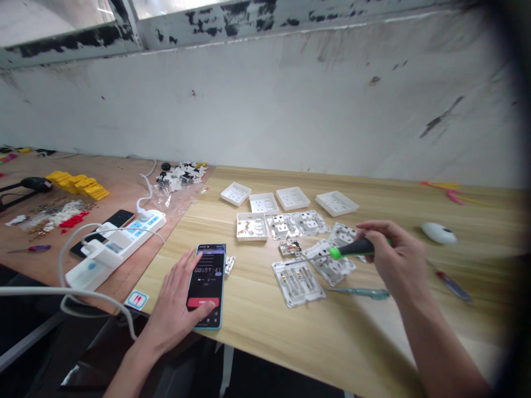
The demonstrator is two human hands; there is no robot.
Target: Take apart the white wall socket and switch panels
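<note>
Lower left of centre, the left hand (pixel 176 293) lies, fingers outstretched, on a glossy phone (pixel 206 287); right of centre, the right hand (pixel 396 257) grips a rubbery-handled screwdriver (pixel 354 248) over a squarish white plastic plate (pixel 299 286).

At the front edge of the table (pixel 257 320), the phone (pixel 205 286) sits between the power strip (pixel 124 249), left, and the front panel (pixel 298 283), right; 5 socket covers (pixel 292 198) lie behind the panel.

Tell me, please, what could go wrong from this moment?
The phone lies near the table's front edge; the left hand might nudge it off. The left thumb could press the red on-screen button by accident. The screwdriver in the right hand reaches over the white plate; a slip might dislodge metal strips there.
</note>
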